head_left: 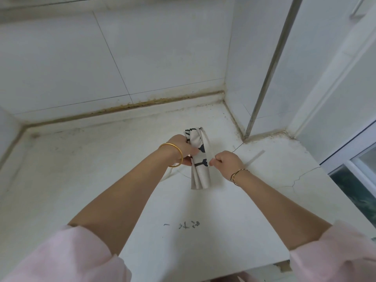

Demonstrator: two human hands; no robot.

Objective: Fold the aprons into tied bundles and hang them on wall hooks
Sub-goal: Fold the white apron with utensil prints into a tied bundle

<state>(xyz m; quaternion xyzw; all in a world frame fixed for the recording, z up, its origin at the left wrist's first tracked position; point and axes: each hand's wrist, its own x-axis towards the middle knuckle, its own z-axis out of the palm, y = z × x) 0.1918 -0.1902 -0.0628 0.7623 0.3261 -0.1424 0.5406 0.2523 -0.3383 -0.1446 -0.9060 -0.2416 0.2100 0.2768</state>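
The folded apron bundle point(200, 169) is seen lengthwise over the white table point(101, 169), near the back corner, its pleated end fanned toward the camera; whether it rests flat cannot be told. Its upper half is clasped by the left hand point(183, 149), the grip curled tight round the cloth. Just beside the bundle's right edge, a pale tie point(255, 157) is pinched in the right hand point(225, 161), the grip narrow and fisted, and the loose end is shown trailing rightward over the table. A second strap point(167, 176) is glimpsed under the left wrist.
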